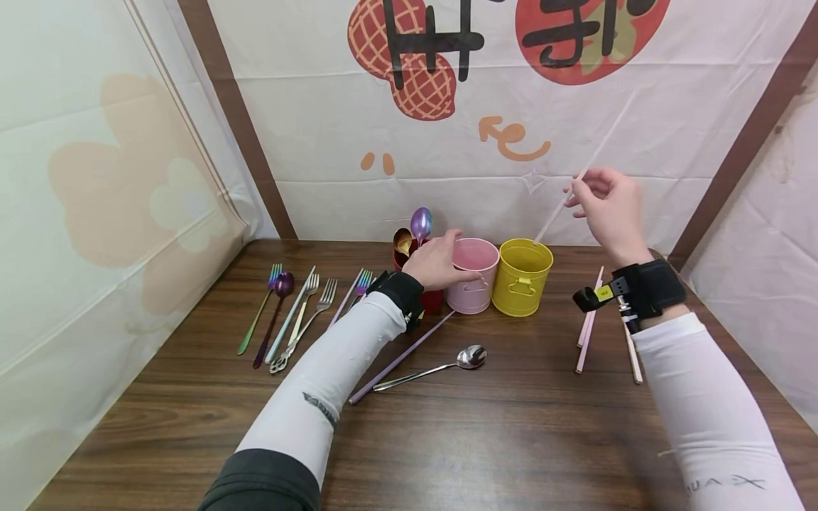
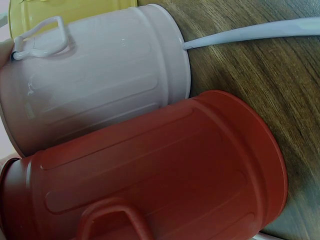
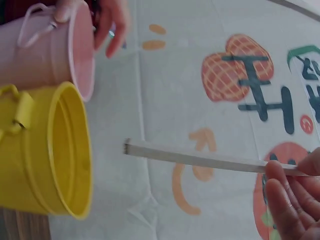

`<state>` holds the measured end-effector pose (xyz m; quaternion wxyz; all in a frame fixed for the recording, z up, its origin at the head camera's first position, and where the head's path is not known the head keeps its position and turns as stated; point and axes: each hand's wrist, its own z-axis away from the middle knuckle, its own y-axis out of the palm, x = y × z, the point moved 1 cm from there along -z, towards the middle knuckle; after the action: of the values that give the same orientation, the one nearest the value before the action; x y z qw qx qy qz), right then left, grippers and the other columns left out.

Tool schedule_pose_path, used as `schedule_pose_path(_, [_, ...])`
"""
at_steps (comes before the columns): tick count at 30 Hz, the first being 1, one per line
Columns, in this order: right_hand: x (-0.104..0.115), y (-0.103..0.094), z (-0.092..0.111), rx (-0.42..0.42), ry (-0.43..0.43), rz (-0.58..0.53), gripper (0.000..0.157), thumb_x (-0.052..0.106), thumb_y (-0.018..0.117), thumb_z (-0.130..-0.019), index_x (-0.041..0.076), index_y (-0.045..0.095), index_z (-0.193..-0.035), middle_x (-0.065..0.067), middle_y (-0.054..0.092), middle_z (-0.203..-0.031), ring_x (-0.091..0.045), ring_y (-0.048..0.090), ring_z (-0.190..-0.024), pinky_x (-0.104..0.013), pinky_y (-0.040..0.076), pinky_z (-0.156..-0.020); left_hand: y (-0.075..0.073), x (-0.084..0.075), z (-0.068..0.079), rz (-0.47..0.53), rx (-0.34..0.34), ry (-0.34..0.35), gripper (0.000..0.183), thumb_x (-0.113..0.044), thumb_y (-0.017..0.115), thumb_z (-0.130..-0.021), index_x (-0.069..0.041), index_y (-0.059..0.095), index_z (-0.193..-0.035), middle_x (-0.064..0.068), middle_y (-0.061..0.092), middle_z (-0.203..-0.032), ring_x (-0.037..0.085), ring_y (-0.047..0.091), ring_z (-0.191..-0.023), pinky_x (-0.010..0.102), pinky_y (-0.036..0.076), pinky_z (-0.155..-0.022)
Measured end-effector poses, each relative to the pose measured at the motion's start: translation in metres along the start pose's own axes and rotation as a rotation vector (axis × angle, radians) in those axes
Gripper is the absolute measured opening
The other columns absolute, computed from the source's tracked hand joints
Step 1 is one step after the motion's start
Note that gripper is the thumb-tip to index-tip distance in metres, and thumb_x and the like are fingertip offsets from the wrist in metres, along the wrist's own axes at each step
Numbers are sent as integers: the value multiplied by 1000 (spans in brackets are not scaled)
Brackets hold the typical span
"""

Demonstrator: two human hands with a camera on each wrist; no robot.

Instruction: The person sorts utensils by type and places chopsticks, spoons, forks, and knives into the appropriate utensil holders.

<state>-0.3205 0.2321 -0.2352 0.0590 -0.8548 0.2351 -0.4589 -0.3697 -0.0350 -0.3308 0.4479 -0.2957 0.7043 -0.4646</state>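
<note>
My right hand (image 1: 607, 209) pinches a white chopstick (image 3: 200, 160) between thumb and fingers, holding it slanted in the air. Its lower tip hangs above the rim of the yellow bucket (image 1: 519, 289). Over the pink bucket (image 1: 471, 297) lies my left hand (image 1: 437, 261), fingers spread, with the thumb touching near the rim and handle. The red bucket (image 2: 150, 170) stands against the pink one, mostly hidden by that hand in the head view. A purple spoon (image 1: 421, 223) and a gold spoon (image 1: 402, 241) stick up out of it.
A lilac chopstick (image 1: 402, 358) and a silver spoon (image 1: 471, 357) lie before the buckets. At left are several forks, spoons and chopsticks, including a silver fork (image 1: 327, 293). Pink chopsticks (image 1: 589, 330) lie at right. A printed cloth (image 1: 307, 142) backs the table.
</note>
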Motion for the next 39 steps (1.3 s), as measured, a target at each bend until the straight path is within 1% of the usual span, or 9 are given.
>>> schedule_pose_path(3, [-1, 13, 2, 3, -42, -20, 22, 16, 57, -98, -4, 61, -106, -12, 70, -97, -6, 65, -74, -15, 51, -63, 0, 1, 0, 0, -1, -2, 92, -63, 71, -76, -13, 35, -144, 8, 59, -124, 21, 57, -111, 37, 51, -84])
schedule_pose_path(6, [-4, 25, 6, 17, -60, -37, 22, 15, 56, -98, -5, 60, -106, -18, 68, -100, -9, 66, -76, -16, 52, -65, 1, 2, 0, 1, -3, -8, 93, -64, 71, -75, -13, 35, -144, 7, 59, -125, 21, 57, -112, 38, 51, -84])
schedule_pose_path(11, [-9, 43, 12, 71, -58, -56, 23, 16, 56, -99, -5, 60, -107, -20, 68, -101, -11, 66, -78, -18, 53, -67, 1, 1, -1, 10, -2, -12, 94, -64, 71, -75, -14, 34, -145, 7, 58, -126, 21, 56, -112, 39, 51, -85])
schedule_pose_path(16, [-15, 62, 18, 149, -87, -43, 21, 10, 58, -98, -9, 60, -106, -22, 68, -98, -15, 67, -76, -18, 52, -65, 0, 0, -1, 11, -4, -10, 94, -65, 71, -74, -14, 35, -145, 7, 59, -124, 21, 57, -112, 39, 51, -85])
schedule_pose_path(20, [-22, 75, 25, 215, -109, 11, 18, 7, 59, -97, -9, 61, -104, -21, 69, -95, -19, 66, -75, -16, 51, -62, 0, 1, 0, 7, -9, -5, 93, -65, 71, -75, -13, 36, -144, 6, 60, -122, 19, 58, -108, 37, 52, -82])
schedule_pose_path(22, [-26, 81, 28, 244, -108, 56, 17, 8, 60, -96, -7, 62, -103, -20, 70, -95, -21, 66, -78, -18, 50, -65, 0, 1, 0, 7, -10, 0, 93, -65, 71, -75, -13, 36, -143, 6, 60, -121, 18, 59, -106, 36, 53, -80])
schedule_pose_path(30, [-37, 90, 34, 341, -55, 281, 21, 17, 64, -95, -1, 69, -104, -16, 71, -98, -29, 64, -89, -42, 49, -79, 1, 2, 2, 15, -13, 1, 92, -64, 71, -76, -12, 37, -143, 6, 60, -119, 18, 59, -104, 36, 52, -79])
schedule_pose_path(34, [-40, 92, 34, 389, -7, 340, 24, 19, 63, -96, 0, 71, -108, -16, 71, -102, -30, 64, -93, -45, 49, -81, 1, 2, 2, 18, -12, 2, 92, -65, 70, -75, -11, 37, -143, 6, 60, -119, 19, 59, -105, 37, 52, -80])
schedule_pose_path(39, [-42, 94, 33, 408, 36, 345, 28, 20, 62, -97, -1, 70, -114, -18, 69, -107, -32, 63, -99, -46, 49, -84, 1, 1, 1, 25, -12, 14, 93, -65, 71, -75, -10, 37, -142, 6, 60, -119, 18, 59, -105, 36, 53, -80])
